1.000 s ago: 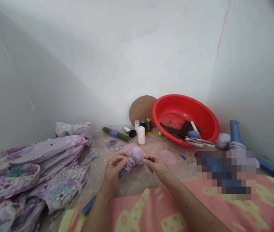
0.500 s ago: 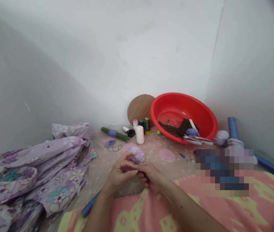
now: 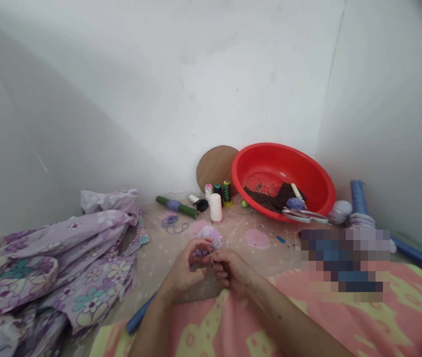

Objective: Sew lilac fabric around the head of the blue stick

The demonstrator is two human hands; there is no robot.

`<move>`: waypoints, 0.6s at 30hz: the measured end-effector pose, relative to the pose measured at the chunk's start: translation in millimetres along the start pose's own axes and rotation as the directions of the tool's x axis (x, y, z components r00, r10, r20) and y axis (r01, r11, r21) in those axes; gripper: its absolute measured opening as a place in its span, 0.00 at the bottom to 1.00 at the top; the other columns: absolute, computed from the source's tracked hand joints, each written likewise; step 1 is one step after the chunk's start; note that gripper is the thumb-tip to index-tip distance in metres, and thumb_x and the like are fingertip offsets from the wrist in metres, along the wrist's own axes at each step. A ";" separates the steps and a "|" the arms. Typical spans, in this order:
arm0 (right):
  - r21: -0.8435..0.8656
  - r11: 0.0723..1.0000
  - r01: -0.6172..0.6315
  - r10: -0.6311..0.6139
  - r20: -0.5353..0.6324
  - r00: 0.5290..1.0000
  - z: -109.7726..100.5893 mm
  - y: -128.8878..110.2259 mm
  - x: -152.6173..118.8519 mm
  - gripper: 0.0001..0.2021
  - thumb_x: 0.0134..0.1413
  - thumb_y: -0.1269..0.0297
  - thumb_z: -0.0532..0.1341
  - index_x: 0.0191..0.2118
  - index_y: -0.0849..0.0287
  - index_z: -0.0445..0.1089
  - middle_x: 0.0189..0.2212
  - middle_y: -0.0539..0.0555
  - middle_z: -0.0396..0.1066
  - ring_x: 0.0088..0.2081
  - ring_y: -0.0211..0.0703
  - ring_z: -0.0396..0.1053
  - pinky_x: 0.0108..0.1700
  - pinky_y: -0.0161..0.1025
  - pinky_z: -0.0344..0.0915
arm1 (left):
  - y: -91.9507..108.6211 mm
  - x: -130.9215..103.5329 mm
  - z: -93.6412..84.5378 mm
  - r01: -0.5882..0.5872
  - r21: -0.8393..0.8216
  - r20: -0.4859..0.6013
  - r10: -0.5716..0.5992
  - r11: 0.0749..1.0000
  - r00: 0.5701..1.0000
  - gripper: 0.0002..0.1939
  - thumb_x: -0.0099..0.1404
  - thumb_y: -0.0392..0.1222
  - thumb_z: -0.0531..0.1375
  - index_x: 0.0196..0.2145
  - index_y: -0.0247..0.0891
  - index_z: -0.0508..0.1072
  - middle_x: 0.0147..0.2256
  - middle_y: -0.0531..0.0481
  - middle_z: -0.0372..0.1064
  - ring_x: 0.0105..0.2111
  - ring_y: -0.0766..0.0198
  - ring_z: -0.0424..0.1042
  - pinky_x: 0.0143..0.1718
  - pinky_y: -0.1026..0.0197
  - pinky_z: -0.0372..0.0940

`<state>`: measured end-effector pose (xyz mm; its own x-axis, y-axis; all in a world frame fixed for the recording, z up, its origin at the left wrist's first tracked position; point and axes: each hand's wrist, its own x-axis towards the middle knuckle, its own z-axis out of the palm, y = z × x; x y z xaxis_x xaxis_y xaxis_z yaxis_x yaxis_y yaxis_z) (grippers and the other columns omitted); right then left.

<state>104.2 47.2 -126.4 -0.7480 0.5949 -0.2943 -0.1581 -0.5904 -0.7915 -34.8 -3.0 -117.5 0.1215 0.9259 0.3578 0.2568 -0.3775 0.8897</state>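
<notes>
My left hand [image 3: 193, 263] is curled, thumb and fingers pinching a small bit of purple yarn [image 3: 200, 253]. In my right hand [image 3: 229, 265] a thin metal stick that looks like a crochet hook [image 3: 211, 259] stands nearly upright between thumb and forefinger. Both hands meet fingertip to fingertip, low over the patterned mat. Just behind them rests a ball of white and purple yarn [image 3: 211, 236], partly covered by my left fingers. Exactly how the yarn runs around the hook is too small to make out.
Behind are thread spools [image 3: 215, 207], a green tube wound with purple yarn [image 3: 177, 207] and a cardboard disc [image 3: 214, 168]. A red basin [image 3: 281, 153] leans at the right, holding brown material. Floral cloth [image 3: 95, 258] lies left; a pink-yellow blanket [image 3: 203, 327] lies in front.
My hands have shifted slightly, and the fingers have parted a little. The hook and the purple yarn now show between them. Everything around stays in place.
</notes>
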 end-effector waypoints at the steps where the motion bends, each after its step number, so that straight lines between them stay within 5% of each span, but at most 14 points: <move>1: 0.000 1.000 -0.001 0.001 -0.002 1.000 -0.2 -0.3 0.0 0.11 0.33 0.66 0.55 0.28 0.65 0.65 0.11 0.39 0.42 0.12 0.26 0.37 0.16 0.31 0.29 | 1.0 0.2 -0.2 0.006 0.018 -0.002 -0.006 1.000 1.000 0.16 0.50 0.32 0.58 0.38 0.37 0.64 0.45 0.45 0.60 0.42 0.60 0.63 0.38 0.62 0.62; 8: -0.019 1.000 0.009 -0.009 -0.014 1.000 -2.5 1.4 2.1 0.08 0.32 0.66 0.54 0.26 0.62 0.62 0.11 0.39 0.44 0.12 0.26 0.37 0.16 0.31 0.29 | 6.7 2.8 -1.4 0.005 0.257 -0.085 0.017 0.966 0.996 0.05 0.51 0.34 0.56 0.29 0.36 0.68 0.41 0.45 0.62 0.37 0.62 0.65 0.29 0.66 0.61; 13: -0.059 0.998 0.028 -0.032 -0.067 0.997 -2.2 5.2 3.8 0.09 0.35 0.65 0.55 0.18 0.58 0.50 0.10 0.40 0.44 0.12 0.26 0.38 0.16 0.31 0.30 | 7.3 1.8 0.6 -0.062 0.406 -0.088 0.107 0.912 0.990 0.03 0.48 0.34 0.59 0.24 0.36 0.68 0.44 0.47 0.61 0.37 0.64 0.65 0.31 0.65 0.60; 18: -0.055 0.998 0.027 -0.031 -0.076 0.997 -2.5 6.4 5.0 0.09 0.38 0.64 0.54 0.19 0.58 0.50 0.10 0.39 0.42 0.12 0.26 0.36 0.17 0.32 0.29 | 5.2 1.5 1.6 -0.082 0.460 -0.096 0.141 0.884 0.985 0.01 0.48 0.34 0.59 0.22 0.36 0.68 0.48 0.47 0.58 0.39 0.63 0.63 0.33 0.64 0.61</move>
<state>101.0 47.8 -134.3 -0.6915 0.6528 -0.3095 -0.1423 -0.5430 -0.8276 -31.7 -3.6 -112.8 0.0640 0.8604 0.5055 0.6580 -0.4173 0.6269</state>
